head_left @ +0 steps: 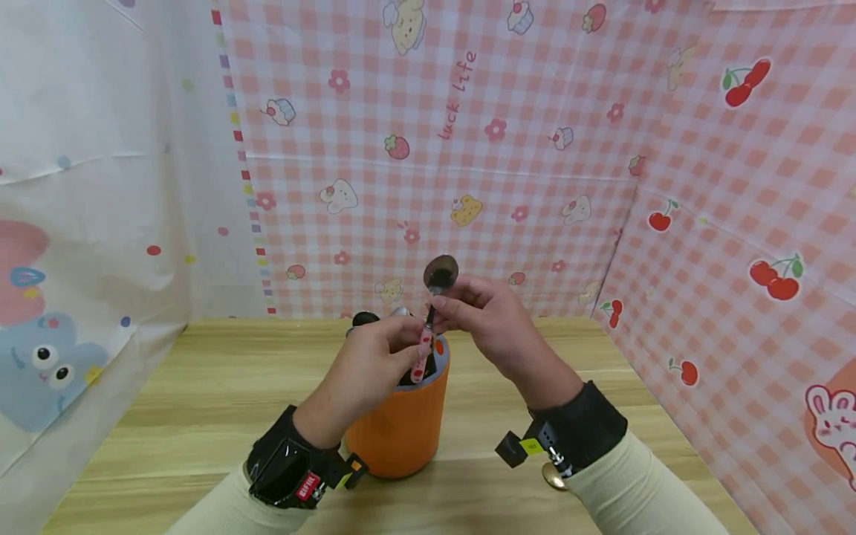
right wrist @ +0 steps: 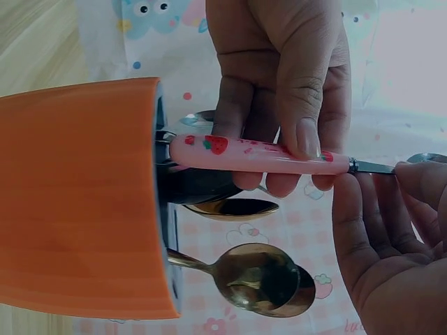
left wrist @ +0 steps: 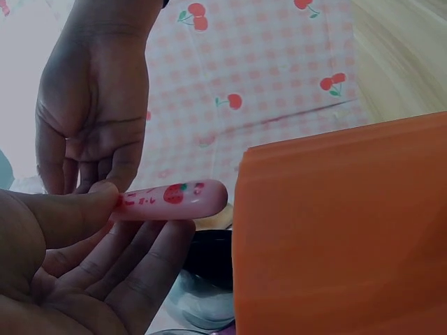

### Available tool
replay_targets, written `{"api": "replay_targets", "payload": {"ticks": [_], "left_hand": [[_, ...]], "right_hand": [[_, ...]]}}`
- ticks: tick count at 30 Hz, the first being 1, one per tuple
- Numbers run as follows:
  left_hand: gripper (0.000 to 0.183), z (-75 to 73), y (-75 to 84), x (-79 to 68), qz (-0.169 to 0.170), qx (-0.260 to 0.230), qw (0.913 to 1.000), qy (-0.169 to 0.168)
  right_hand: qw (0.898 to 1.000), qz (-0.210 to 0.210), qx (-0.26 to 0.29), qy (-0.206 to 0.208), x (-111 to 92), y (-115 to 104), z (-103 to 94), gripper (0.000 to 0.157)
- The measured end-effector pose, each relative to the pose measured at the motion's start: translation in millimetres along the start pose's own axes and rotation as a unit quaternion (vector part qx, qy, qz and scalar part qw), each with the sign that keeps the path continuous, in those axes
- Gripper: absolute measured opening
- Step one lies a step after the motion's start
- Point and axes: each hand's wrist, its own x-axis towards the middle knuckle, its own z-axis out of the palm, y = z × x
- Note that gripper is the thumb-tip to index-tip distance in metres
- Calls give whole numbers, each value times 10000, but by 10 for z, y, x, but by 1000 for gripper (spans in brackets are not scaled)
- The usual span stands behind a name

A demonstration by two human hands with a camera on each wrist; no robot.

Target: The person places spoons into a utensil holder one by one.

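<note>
A spoon point(head_left: 441, 273) with a pink strawberry-patterned handle point(right wrist: 258, 155) is held bowl up, slightly tilted, above an orange utensil holder point(head_left: 401, 435). My left hand point(head_left: 371, 360) pinches the pink handle between thumb and fingers, as the left wrist view shows too. Higher up, my right hand point(head_left: 498, 327) pinches the thin metal neck just under the bowl. Out of the holder's mouth stick several utensils, among them gold spoons point(right wrist: 255, 279) and a black one point(head_left: 364, 318); their lower parts are hidden inside.
On the wooden table point(head_left: 221, 416), a gold spoon point(head_left: 553, 475) lies partly hidden behind my right wrist strap. Pink checked cloth point(head_left: 428, 186) covers the back and the right side, with a white patterned cloth point(head_left: 87, 186) on the left.
</note>
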Motion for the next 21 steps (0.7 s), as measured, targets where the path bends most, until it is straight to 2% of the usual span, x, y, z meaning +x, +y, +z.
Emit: {"api": "replay_targets", "payload": {"ticks": [7,13,18,21], "left_hand": [[22,10,-14,9,-26,123,9999,92],[19,2,-20,32,-78,126,9998,137],[16,2,-31,42,-159,103,9997,149],[14,3,-45,44,-42,60,9999,157]], "right_hand": [[9998,126,-107,131,-25,72,-13,17],[9997,65,-33,225,-17,96,-7,16],[9997,106,-8,241,-16,109,2,20],[9996,95,-44,259,-23,119,3,21]]}}
